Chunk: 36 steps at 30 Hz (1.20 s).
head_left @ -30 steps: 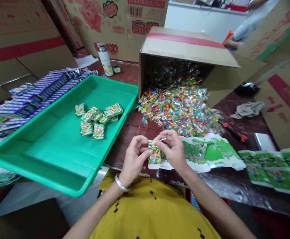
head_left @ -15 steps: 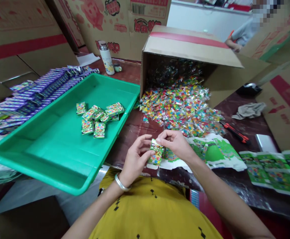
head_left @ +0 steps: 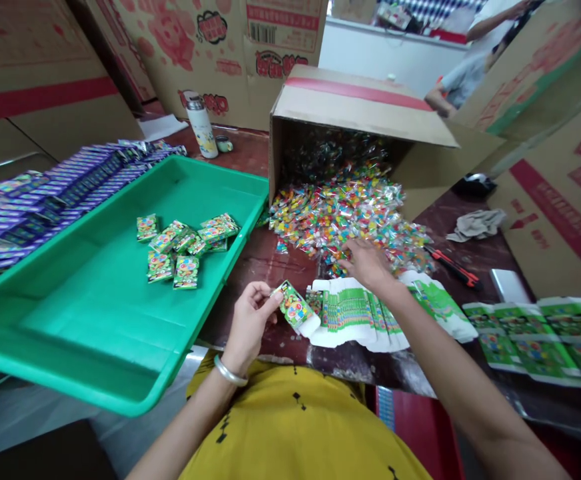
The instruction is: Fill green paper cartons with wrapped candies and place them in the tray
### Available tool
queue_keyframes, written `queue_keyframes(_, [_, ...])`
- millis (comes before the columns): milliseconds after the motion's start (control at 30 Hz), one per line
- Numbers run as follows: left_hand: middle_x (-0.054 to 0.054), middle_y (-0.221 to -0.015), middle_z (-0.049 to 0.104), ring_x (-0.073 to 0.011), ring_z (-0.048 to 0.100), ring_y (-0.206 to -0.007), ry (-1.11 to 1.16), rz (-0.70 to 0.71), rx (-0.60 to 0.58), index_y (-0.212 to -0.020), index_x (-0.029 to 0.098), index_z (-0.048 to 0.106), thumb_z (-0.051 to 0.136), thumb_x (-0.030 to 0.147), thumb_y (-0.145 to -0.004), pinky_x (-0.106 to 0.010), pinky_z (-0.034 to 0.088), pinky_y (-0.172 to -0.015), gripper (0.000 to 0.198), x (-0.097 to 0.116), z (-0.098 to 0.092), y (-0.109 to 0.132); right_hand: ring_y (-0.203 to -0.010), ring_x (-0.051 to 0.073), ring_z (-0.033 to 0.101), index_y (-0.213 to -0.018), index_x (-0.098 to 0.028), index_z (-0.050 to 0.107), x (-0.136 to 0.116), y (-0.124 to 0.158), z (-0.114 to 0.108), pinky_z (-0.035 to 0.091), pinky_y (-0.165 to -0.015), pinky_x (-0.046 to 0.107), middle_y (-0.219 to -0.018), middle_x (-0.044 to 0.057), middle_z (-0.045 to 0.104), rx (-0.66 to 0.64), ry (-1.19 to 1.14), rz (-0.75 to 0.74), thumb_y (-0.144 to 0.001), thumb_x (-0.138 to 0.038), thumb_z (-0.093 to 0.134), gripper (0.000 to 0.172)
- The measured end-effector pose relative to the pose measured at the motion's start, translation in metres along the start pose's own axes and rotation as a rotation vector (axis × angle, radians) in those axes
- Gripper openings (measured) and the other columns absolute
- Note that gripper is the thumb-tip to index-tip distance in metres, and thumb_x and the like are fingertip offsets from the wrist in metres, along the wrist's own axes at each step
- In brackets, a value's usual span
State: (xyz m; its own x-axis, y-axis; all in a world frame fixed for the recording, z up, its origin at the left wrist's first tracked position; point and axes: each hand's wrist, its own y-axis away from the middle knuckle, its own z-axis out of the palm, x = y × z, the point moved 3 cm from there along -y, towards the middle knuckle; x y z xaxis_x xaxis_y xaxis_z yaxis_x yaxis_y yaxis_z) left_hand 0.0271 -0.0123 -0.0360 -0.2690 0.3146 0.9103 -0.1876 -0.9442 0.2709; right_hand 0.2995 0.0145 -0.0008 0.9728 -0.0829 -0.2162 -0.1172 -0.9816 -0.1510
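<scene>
My left hand (head_left: 253,317) pinches a small green printed box (head_left: 296,305) between thumb and fingers. The box is tilted, and a white flap stands open at its lower right end. Over the near edge of a heap of clear candy packets (head_left: 340,210) is my right hand (head_left: 369,267), thumb and fingers apart, the fingertips at the packets. Beneath my right forearm lies a row of flattened green-and-white cartons (head_left: 348,310), overlapping one another. Several filled green boxes (head_left: 186,272) rest in the green tray (head_left: 95,320) on the left.
The heap spills from a cardboard box (head_left: 360,100) lying on its side. Purple boxes (head_left: 80,180) are stacked beyond the tray. A flask (head_left: 201,127) stands behind. Rightward are a red cutter (head_left: 453,267), a cloth (head_left: 476,225) and green card sheets (head_left: 525,343). Another person's arm (head_left: 440,100) shows at the back.
My right hand has left the small box and moved up and right to the candy packets. My left hand has shifted left with the box, now tilted with its flap end to the right.
</scene>
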Motion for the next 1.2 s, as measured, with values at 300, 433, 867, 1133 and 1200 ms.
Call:
queue_keyframes(300, [-0.004, -0.098, 0.065, -0.0144, 0.068, -0.076, 0.122, -0.232, -0.155, -0.118, 0.018, 0.058, 0.073, 0.021, -0.075, -0.034, 0.061, -0.076, 0.045, -0.007, 0.007, 0.005, -0.077, 0.022, 0.065, -0.107, -0.022, 0.064, 0.005, -0.018, 0.019, 0.042, -0.066, 0.029, -0.083, 0.004, 0.073, -0.044, -0.068, 0.025, -0.084, -0.029, 0.067, 0.024])
queue_keyframes(433, [-0.005, -0.100, 0.065, -0.0142, 0.063, -0.081, 0.000, -0.180, -0.179, -0.105, 0.015, 0.064, 0.070, 0.031, -0.079, -0.030, 0.059, -0.073, 0.030, -0.015, 0.006, 0.001, -0.070, 0.020, 0.063, -0.111, -0.024, 0.065, 0.004, -0.023, 0.025, 0.040, -0.061, 0.027, -0.078, 0.002, 0.071, -0.036, -0.215, 0.043, -0.079, -0.026, 0.071, 0.033])
queue_keyframes(867, [-0.007, -0.105, 0.071, -0.0213, 0.065, -0.097, -0.445, 0.154, -0.246, -0.107, 0.018, 0.064, 0.060, 0.034, -0.089, -0.031, 0.051, -0.084, 0.025, -0.009, 0.009, 0.000, -0.065, 0.014, 0.061, -0.092, -0.022, 0.063, -0.087, 0.019, -0.026, 0.048, -0.062, 0.027, -0.075, 0.000, 0.065, 0.063, -0.840, -0.092, -0.087, -0.029, 0.063, 0.009])
queue_keyframes(1133, [-0.008, -0.103, 0.072, -0.0190, 0.067, -0.091, -0.276, 0.192, -0.207, -0.106, 0.015, 0.064, 0.063, 0.028, -0.088, -0.030, 0.053, -0.083, 0.023, -0.005, 0.013, 0.009, -0.078, 0.017, 0.059, -0.074, -0.020, 0.064, -0.103, 0.024, -0.022, 0.046, -0.065, 0.029, -0.086, 0.004, 0.062, 0.166, -0.848, -0.124, -0.086, -0.024, 0.066, 0.012])
queue_keyframes(1200, [-0.008, -0.100, 0.072, -0.0189, 0.068, -0.090, -0.249, 0.188, -0.197, -0.106, 0.015, 0.063, 0.065, 0.028, -0.087, -0.030, 0.054, -0.082, 0.023, -0.005, 0.016, 0.010, -0.085, 0.018, 0.061, -0.075, -0.020, 0.065, -0.104, 0.024, -0.021, 0.048, -0.071, 0.030, -0.089, 0.004, 0.063, 0.183, -0.898, -0.108, -0.085, -0.024, 0.066, 0.011])
